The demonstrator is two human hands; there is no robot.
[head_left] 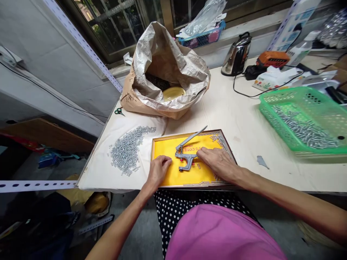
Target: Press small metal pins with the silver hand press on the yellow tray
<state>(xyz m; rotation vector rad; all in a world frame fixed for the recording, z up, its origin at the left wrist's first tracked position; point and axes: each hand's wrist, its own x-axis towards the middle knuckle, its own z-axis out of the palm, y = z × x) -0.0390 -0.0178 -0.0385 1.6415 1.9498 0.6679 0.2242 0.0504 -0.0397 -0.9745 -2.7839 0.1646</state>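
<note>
My right hand is closed around one handle of grey pliers, which look like snap-fastener pliers with a spring. Their other handle sticks up and away, so the jaws stand apart. Beneath them lies a shallow tray with a yellow base, dark rim and red lettering. Small metal pins are gathered in the tray's right corners. At the tray's left side is my left hand, thumb and fingers pressed together; whatever they may pinch is too small to make out. Left of it, a pile of small metal pins covers white cloth.
Behind the tray stands a large open sack with a yellow dish inside. A green basket of metal pieces sits at right. Green-handled scissors lie near the sack; a kettle stands farther back.
</note>
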